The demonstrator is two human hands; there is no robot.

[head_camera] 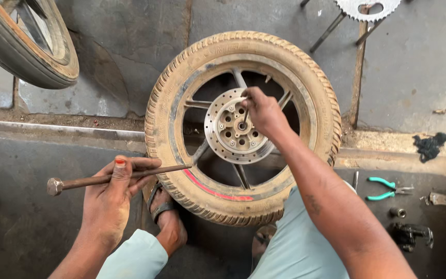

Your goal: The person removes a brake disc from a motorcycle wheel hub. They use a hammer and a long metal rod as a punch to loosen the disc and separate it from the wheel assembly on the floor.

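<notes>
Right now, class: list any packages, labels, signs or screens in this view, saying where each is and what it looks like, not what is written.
No packages, signs or screens show.
Tyre: faint raised marking on its dusty tan sidewall, upper part, too worn to make out.
Rim: curved red stripe along its lower edge, between the left hand and right hand.

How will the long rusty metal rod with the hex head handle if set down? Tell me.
The long rusty metal rod looks straight and rigid, so probably stiff and fairly heavy. Its round shaft may roll; the hex head should check that. The left hand grips it mid-shaft.
</notes>
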